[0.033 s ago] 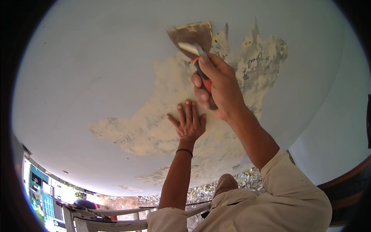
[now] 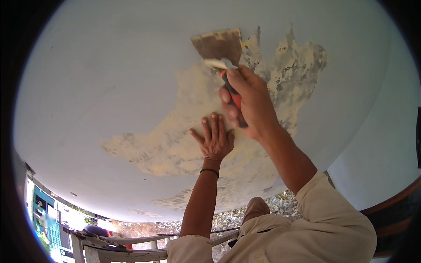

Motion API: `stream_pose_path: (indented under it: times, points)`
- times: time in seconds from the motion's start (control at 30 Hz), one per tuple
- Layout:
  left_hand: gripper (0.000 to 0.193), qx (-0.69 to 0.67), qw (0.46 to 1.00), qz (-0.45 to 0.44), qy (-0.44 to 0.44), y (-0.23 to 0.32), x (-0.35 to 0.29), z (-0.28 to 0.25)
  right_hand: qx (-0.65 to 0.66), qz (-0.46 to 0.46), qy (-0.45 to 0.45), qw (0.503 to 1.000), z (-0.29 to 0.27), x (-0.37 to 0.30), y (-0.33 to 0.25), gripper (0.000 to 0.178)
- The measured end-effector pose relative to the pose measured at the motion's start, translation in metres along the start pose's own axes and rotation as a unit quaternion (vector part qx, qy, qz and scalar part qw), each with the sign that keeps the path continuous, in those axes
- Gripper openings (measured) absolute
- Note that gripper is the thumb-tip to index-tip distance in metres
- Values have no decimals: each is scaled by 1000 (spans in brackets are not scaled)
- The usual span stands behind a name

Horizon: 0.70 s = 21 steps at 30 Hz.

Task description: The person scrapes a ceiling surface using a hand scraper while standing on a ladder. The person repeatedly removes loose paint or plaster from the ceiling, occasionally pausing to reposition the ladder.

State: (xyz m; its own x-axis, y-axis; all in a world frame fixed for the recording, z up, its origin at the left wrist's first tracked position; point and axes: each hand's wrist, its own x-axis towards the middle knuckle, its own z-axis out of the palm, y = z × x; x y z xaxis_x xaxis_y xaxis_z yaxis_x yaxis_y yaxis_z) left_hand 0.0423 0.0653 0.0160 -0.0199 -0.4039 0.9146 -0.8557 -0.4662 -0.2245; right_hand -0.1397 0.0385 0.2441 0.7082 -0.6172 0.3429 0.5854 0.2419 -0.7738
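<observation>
My right hand (image 2: 250, 98) is wrapped round the red and black handle of a wide scraper (image 2: 218, 45). The scraper's blade, brown and stained, lies against the pale wall (image 2: 123, 65) at the upper edge of a bared patch (image 2: 162, 142). A curled flake of paint (image 2: 219, 64) rests across the lower blade, just above my thumb. Below it, my left hand (image 2: 215, 138) lies flat on the bared patch with its fingers spread, holding nothing. A dark band circles my left wrist.
Paint chips (image 2: 285, 205) litter the ground below. A worn wooden frame (image 2: 127, 254), perhaps a ladder, stands at the lower left, with a dark and red object (image 2: 96, 231) beyond it. Another wall (image 2: 372, 162) meets this one at the right.
The scraper and my right hand have shifted slightly downward. The paint flake has slid and turned on the blade, closer to the handle. My left hand has stayed in place.
</observation>
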Motion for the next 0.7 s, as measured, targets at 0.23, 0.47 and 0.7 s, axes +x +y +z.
stream_pose_path:
  times: [0.23,0.47,0.7]
  points:
    - [65,14,1000,26,-9,-4,-1,3,10,47,2,999,-43,-40,62,22]
    - [64,-1,1000,9,16,-1,6,5,16,67,65,996,-92,-67,75,23]
    - [68,14,1000,16,5,-2,6,6,30,19,95,995,-115,-76,57,25]
